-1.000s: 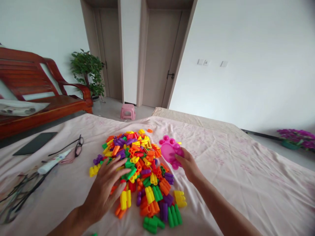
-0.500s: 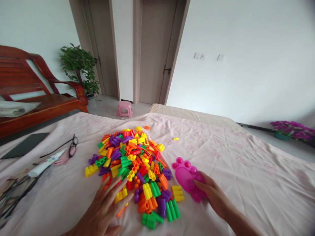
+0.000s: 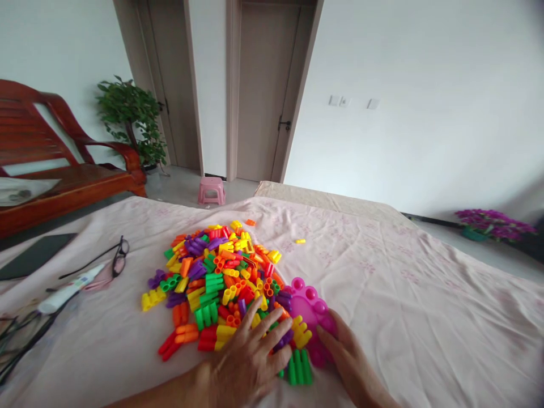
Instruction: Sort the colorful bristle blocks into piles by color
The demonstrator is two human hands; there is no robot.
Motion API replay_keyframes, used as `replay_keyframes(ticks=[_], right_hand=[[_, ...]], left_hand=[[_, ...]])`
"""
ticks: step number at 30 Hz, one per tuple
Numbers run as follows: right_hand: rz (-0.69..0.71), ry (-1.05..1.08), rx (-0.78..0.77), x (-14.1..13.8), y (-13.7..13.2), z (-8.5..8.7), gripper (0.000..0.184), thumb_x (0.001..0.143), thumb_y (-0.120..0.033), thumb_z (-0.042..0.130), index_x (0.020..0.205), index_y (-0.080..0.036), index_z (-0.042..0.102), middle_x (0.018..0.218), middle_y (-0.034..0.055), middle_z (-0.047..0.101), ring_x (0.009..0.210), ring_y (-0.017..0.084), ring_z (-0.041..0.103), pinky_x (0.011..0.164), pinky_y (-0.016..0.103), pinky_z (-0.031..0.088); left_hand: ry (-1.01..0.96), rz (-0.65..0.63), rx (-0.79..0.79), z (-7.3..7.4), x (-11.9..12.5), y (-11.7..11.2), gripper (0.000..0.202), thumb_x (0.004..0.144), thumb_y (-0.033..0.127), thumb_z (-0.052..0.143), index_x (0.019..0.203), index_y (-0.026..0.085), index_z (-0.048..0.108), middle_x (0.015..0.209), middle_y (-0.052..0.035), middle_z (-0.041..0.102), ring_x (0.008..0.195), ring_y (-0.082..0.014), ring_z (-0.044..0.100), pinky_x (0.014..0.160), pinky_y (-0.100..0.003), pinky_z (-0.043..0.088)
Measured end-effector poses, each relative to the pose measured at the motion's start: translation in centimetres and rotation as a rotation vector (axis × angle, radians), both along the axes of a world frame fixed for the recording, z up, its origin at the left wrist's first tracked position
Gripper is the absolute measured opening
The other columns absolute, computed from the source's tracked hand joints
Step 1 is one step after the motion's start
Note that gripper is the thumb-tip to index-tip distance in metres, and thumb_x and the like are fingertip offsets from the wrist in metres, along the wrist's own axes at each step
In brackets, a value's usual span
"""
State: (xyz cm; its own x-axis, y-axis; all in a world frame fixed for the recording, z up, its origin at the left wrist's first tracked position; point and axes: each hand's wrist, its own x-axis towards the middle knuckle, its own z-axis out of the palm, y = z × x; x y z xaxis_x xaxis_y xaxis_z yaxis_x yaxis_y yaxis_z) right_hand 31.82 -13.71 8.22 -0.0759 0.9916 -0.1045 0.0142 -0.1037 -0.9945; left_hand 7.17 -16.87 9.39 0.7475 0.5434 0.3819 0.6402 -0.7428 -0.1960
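A heap of plastic building blocks (image 3: 212, 266) in red, orange, yellow, green and purple lies on the cloth. My left hand (image 3: 253, 354) rests over the near right part of the heap, fingers spread, touching blocks and hiding some. My right hand (image 3: 346, 351) grips the right edge of a pink paw-shaped plastic tray (image 3: 312, 317), thumb on top. The tray's left side is against the heap. A yellow block (image 3: 302, 331) overlaps the tray, and a green block (image 3: 300, 367) lies in front of it.
Eyeglasses (image 3: 120, 258), a white tube (image 3: 70, 289) and a dark flat object (image 3: 38, 256) lie at the left on the patterned cloth (image 3: 382, 317). Beyond stand a wooden bench (image 3: 68, 170), a pink stool (image 3: 211, 191), a potted plant (image 3: 130, 119) and purple flowers (image 3: 495, 221).
My left hand has moved right, from the heap's near left to its near right side. My right hand has brought the pink tray left against the blocks.
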Motion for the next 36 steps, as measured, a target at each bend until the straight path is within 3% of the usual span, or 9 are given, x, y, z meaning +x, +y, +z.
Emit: replay_keyframes(ticks=[4, 8, 13, 17, 21, 25, 30, 33, 36], right_hand=[[0.094, -0.046, 0.079, -2.0, 1.5, 0.7, 0.044, 0.081, -0.054, 0.071, 0.103, -0.017, 0.064, 0.089, 0.0070, 0.069, 0.078, 0.021, 0.063, 0.065, 0.031, 0.053], [0.133, -0.142, 0.208, -4.5, 3.7, 1.0, 0.026, 0.085, -0.042, 0.065, 0.092, -0.017, 0.060, 0.081, 0.0033, 0.065, 0.071, 0.016, 0.057, 0.063, 0.027, 0.050], [0.213, -0.198, 0.315, -7.1, 6.2, 1.1, 0.011, 0.084, -0.026, 0.056, 0.091, -0.018, 0.057, 0.074, -0.0002, 0.063, 0.062, 0.012, 0.054, 0.055, 0.023, 0.045], [0.060, -0.144, 0.356, -6.4, 9.5, 0.8, 0.019, 0.078, -0.026, 0.060, 0.095, -0.018, 0.060, 0.078, 0.0015, 0.067, 0.068, 0.015, 0.059, 0.059, 0.025, 0.049], [-0.151, -0.057, 0.319, -3.2, 14.1, 0.3, 0.029, 0.076, -0.035, 0.061, 0.097, -0.015, 0.059, 0.079, 0.0051, 0.069, 0.066, 0.019, 0.064, 0.056, 0.028, 0.050], [-0.374, -0.337, 0.299, 0.5, 19.0, -0.1, 0.029, 0.077, -0.031, 0.055, 0.100, -0.014, 0.059, 0.075, 0.0057, 0.069, 0.062, 0.019, 0.064, 0.052, 0.026, 0.046], [-0.344, -0.851, 0.196, 1.5, 22.8, 0.2, 0.032, 0.089, -0.029, 0.046, 0.116, -0.018, 0.059, 0.090, 0.0098, 0.072, 0.074, 0.022, 0.067, 0.061, 0.028, 0.043], [-0.244, -0.945, 0.253, -0.4, 22.8, 0.5, 0.036, 0.093, -0.029, 0.046, 0.126, -0.023, 0.057, 0.101, 0.0095, 0.073, 0.088, 0.024, 0.068, 0.069, 0.029, 0.043], [-0.083, -1.049, 0.362, -3.4, 21.0, 0.5, 0.039, 0.095, -0.024, 0.041, 0.132, -0.026, 0.054, 0.107, 0.0080, 0.074, 0.090, 0.023, 0.069, 0.073, 0.029, 0.043]], left_hand=[[-0.043, 0.078, 0.028, -0.6, 0.2, 1.4, 0.027, 0.098, 0.038, 0.046, 0.117, 0.025, 0.061, 0.154, -0.0067, 0.045, 0.148, -0.0279, 0.029, 0.121, -0.056, -0.013], [-0.134, 0.204, 0.075, -0.8, -0.6, 3.2, 0.024, 0.095, 0.035, 0.051, 0.114, 0.025, 0.062, 0.149, -0.0067, 0.050, 0.145, -0.0281, 0.035, 0.122, -0.058, -0.005], [-0.230, 0.389, 0.103, 1.0, -3.3, 5.9, 0.024, 0.088, 0.028, 0.061, 0.112, 0.024, 0.066, 0.141, -0.0103, 0.059, 0.137, -0.0319, 0.045, 0.121, -0.062, 0.008], [-0.230, 0.516, 0.118, 2.5, -6.1, 8.4, 0.022, 0.088, 0.023, 0.057, 0.106, 0.023, 0.069, 0.134, -0.0134, 0.062, 0.129, -0.0342, 0.051, 0.116, -0.068, 0.012], [-0.295, 0.644, 0.085, 3.3, -8.9, 10.1, 0.027, 0.090, 0.023, 0.052, 0.111, 0.024, 0.068, 0.132, -0.0114, 0.064, 0.126, -0.0317, 0.054, 0.116, -0.064, 0.016], [-0.371, 0.827, 0.040, 3.9, -12.3, 11.3, 0.034, 0.090, 0.028, 0.049, 0.120, 0.024, 0.065, 0.137, -0.0112, 0.061, 0.126, -0.0300, 0.054, 0.115, -0.060, 0.020], [-0.517, 1.001, -0.223, 3.0, -18.0, 14.1, 0.053, 0.086, 0.054, 0.049, 0.130, 0.026, 0.060, 0.140, -0.0096, 0.060, 0.132, -0.0315, 0.050, 0.112, -0.049, 0.034], [-0.646, 0.918, -0.463, 1.4, -20.8, 16.3, 0.062, 0.085, 0.062, 0.041, 0.130, 0.024, 0.060, 0.138, -0.0079, 0.062, 0.133, -0.0300, 0.051, 0.113, -0.043, 0.035], [-0.685, 0.812, -0.584, 0.1, -22.2, 17.9, 0.064, 0.086, 0.065, 0.034, 0.122, 0.022, 0.066, 0.135, -0.0079, 0.064, 0.133, -0.0275, 0.052, 0.115, -0.038, 0.034]])
